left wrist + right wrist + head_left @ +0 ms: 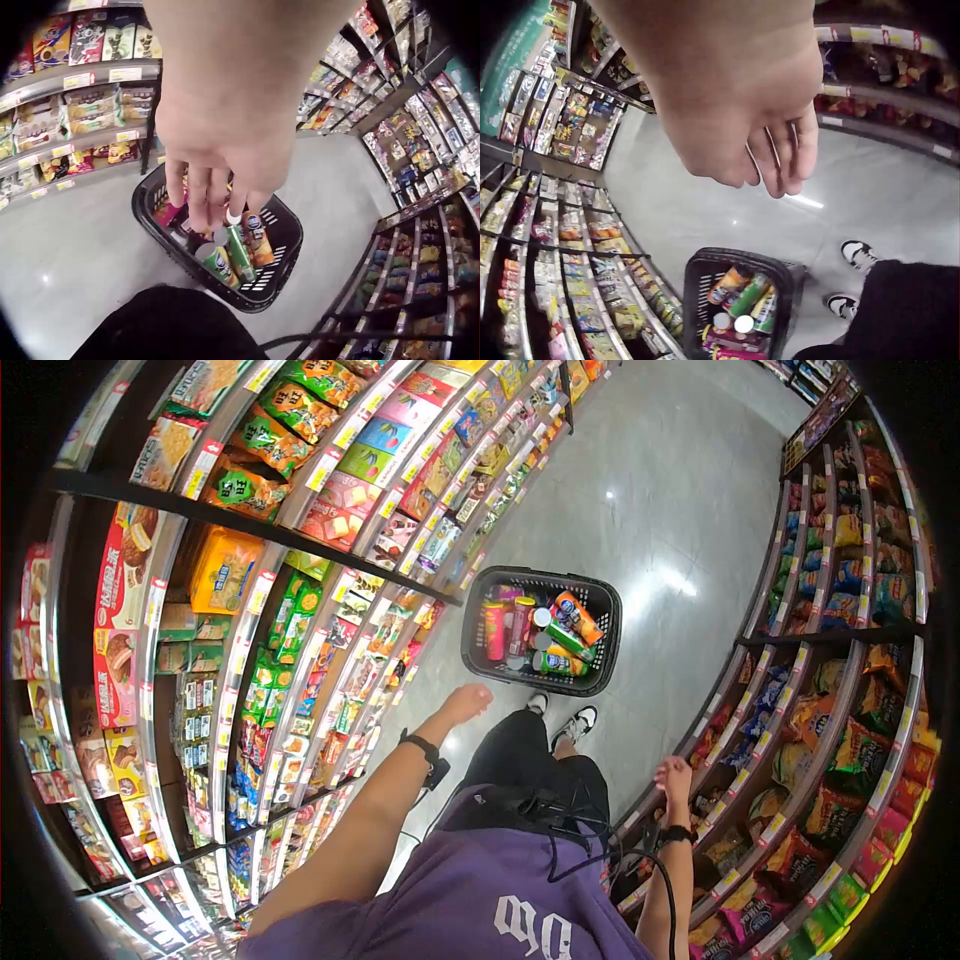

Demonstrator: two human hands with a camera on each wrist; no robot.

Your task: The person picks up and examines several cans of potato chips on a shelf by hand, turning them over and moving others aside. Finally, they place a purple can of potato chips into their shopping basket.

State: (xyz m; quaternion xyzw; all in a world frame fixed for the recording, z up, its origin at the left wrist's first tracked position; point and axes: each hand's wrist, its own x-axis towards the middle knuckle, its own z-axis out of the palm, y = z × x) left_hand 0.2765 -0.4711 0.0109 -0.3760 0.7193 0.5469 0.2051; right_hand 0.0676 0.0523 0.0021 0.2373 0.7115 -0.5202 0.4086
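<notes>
A black basket (pixel 612 660) stands on the floor in front of the person's feet, holding several canisters and packs, among them a green canister (pixel 570 635), an orange pack (pixel 578 617) and a pink canister (pixel 494 630). The left hand (pixel 465 703) hangs above the floor near the basket's lower left corner, holding nothing; in the left wrist view this hand (pixel 225 150) appears over the basket (pixel 289 225), fingers loosely extended. The right hand (pixel 674 775) is beside the right shelf, empty, its fingers loosely bent; the right wrist view shows this hand (pixel 742 127) above the floor.
Shelves with snack packs line the left (pixel 215 650) and right (pixel 850 650) sides. The grey floor (pixel 650 490) of the aisle runs between them beyond the basket. Two shoes (pixel 575 724) stand just behind the basket. A black cable (pixel 670 880) hangs by the right arm.
</notes>
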